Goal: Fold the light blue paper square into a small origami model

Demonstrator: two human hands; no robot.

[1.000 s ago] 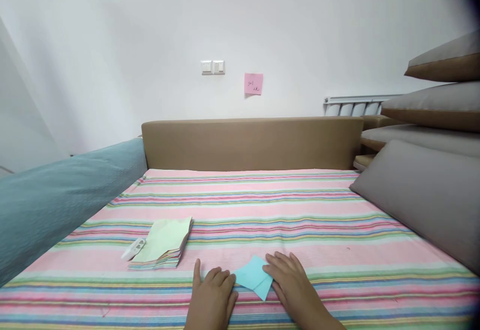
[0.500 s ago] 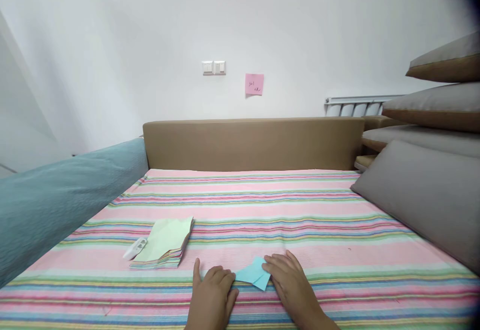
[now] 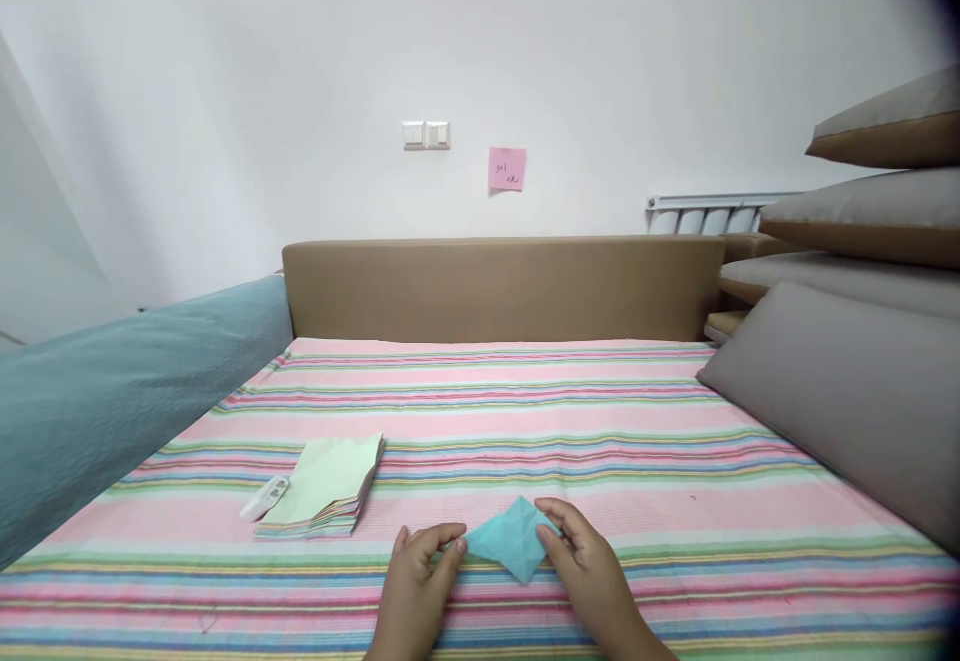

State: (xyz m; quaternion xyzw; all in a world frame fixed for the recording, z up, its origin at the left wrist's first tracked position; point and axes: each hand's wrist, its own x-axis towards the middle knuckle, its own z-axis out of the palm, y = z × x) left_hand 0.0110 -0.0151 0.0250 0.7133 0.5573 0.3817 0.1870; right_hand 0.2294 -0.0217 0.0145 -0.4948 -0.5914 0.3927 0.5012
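Note:
A folded piece of light blue paper (image 3: 514, 539) is held between my two hands, low in the view. It is kite-shaped, with a narrow point to the left and crease lines across its wider right part. My left hand (image 3: 421, 581) pinches the narrow left tip between thumb and index finger. On the other side, my right hand (image 3: 589, 566) grips the right corner, thumb in front and index finger along the upper edge. Part of that corner is hidden behind the fingers.
A stack of coloured paper (image 3: 330, 486) lies to the left on the striped sheet (image 3: 525, 421), with a white object (image 3: 264, 499) against its left side. Grey cushions (image 3: 840, 391) are piled at right. A blue-covered bolster (image 3: 150, 381) runs along the left, a brown backrest (image 3: 502, 291) behind.
My fingers have gone from lying on the blue paper to pinching it at both ends. The paper is turned so more of its creased face shows.

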